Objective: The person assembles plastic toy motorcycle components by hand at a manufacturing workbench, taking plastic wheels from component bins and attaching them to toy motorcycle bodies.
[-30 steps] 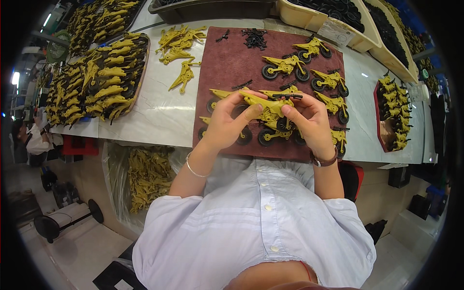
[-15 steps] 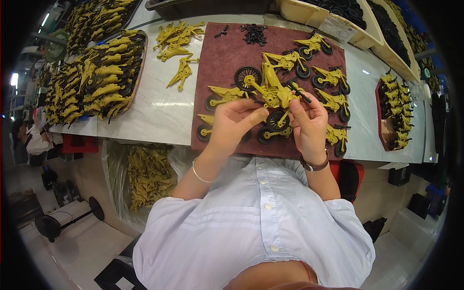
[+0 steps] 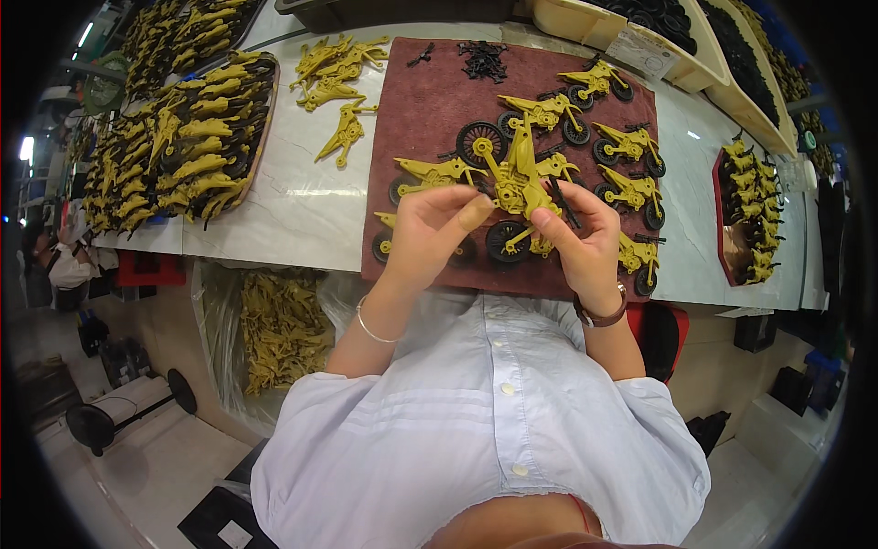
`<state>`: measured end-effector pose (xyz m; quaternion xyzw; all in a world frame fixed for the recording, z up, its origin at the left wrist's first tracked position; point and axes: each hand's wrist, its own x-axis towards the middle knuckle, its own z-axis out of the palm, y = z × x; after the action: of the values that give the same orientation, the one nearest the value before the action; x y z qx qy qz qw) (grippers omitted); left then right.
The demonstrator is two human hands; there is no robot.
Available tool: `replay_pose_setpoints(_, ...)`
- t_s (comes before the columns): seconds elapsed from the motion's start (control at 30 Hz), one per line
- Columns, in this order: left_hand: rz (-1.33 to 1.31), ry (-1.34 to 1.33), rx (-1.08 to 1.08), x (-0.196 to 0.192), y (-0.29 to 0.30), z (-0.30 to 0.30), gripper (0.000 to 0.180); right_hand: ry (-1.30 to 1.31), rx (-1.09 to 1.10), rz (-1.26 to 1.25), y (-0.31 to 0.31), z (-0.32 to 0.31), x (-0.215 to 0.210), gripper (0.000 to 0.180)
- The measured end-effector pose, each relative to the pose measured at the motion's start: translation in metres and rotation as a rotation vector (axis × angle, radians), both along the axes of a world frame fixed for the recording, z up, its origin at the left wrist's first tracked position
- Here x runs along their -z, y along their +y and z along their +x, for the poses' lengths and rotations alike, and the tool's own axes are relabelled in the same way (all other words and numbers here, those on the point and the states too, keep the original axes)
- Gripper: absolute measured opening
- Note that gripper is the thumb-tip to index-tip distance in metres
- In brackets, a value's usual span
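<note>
Above the near edge of the maroon cloth, my right hand grips a yellow toy motorcycle with black wheels. Its thumb presses on the yellow body, and a black handlebar piece shows by the fingers. One wheel points to the far left; the other is at the near end. My left hand is closed in a pinch at the toy's left side. What sits between its fingertips is too small to make out. More yellow toy motorcycles lie around on the cloth.
Small black parts lie at the cloth's far edge. Loose yellow bodies are left of it. A full tray stands farther left, a red-rimmed tray at right, and cream bins at far right. A bag of yellow parts sits below the table.
The toy motorcycle has turned a little in my right hand, its near wheel shifting left. My left fingertips have drawn slightly left, away from the toy's middle.
</note>
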<state>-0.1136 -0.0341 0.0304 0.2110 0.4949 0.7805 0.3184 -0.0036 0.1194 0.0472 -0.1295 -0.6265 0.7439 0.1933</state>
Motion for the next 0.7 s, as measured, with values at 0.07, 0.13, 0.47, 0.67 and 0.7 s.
replay_pose_setpoints(0.07,0.033,-0.096,-0.1,-0.0067,0.006,-0.0005,0.019,0.006,0.016,-0.025,0.0001,-0.0007,0.0037,0.032)
replay_pose_setpoints(0.13,-0.009,-0.053,-0.114,-0.0023,0.0013,-0.0024,0.02,0.017,0.028,-0.05,-0.0009,-0.0003,0.0045,0.032)
replay_pose_setpoints(0.47,-0.059,-0.076,-0.158,-0.0015,0.0004,-0.0003,0.024,-0.007,0.051,0.075,-0.0035,0.0012,0.0029,0.03)
replay_pose_setpoints(0.67,-0.021,-0.049,-0.08,-0.0044,0.0001,0.0022,0.034,0.009,0.096,0.176,-0.0064,0.0005,0.001,0.03)
replay_pose_setpoints(0.7,-0.021,-0.049,-0.08,-0.0027,0.0007,0.0023,0.034,-0.007,0.101,0.211,-0.007,0.0005,0.0009,0.03)
